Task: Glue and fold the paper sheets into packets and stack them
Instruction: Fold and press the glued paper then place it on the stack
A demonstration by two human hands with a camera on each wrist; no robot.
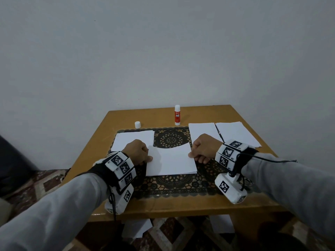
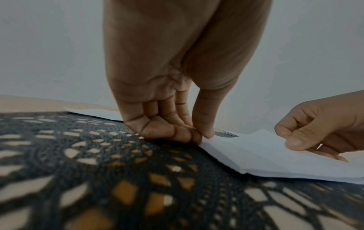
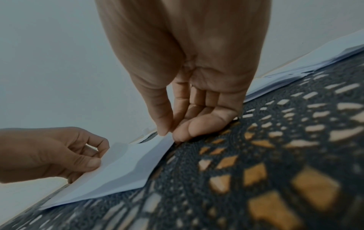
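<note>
A white paper sheet (image 1: 171, 160) lies folded over on the black lace mat (image 1: 174, 185), its upper layer bowed upward. My left hand (image 1: 138, 153) pinches its left edge between thumb and curled fingers (image 2: 189, 135). At the opposite edge my right hand (image 1: 203, 151) pinches the sheet (image 3: 126, 168) in the same way, thumb on top. A flat white sheet (image 1: 133, 140) lies behind the left hand. Two more white sheets (image 1: 203, 131) (image 1: 237, 133) lie side by side at the back right. A red and white glue stick (image 1: 177, 115) stands upright at the back.
The glue stick's white cap (image 1: 137, 124) stands at the back left of the wooden table (image 1: 181, 205). A pale wall rises right behind the table. Loose paper lies on the patterned carpet (image 1: 45, 180) under the table's front edge.
</note>
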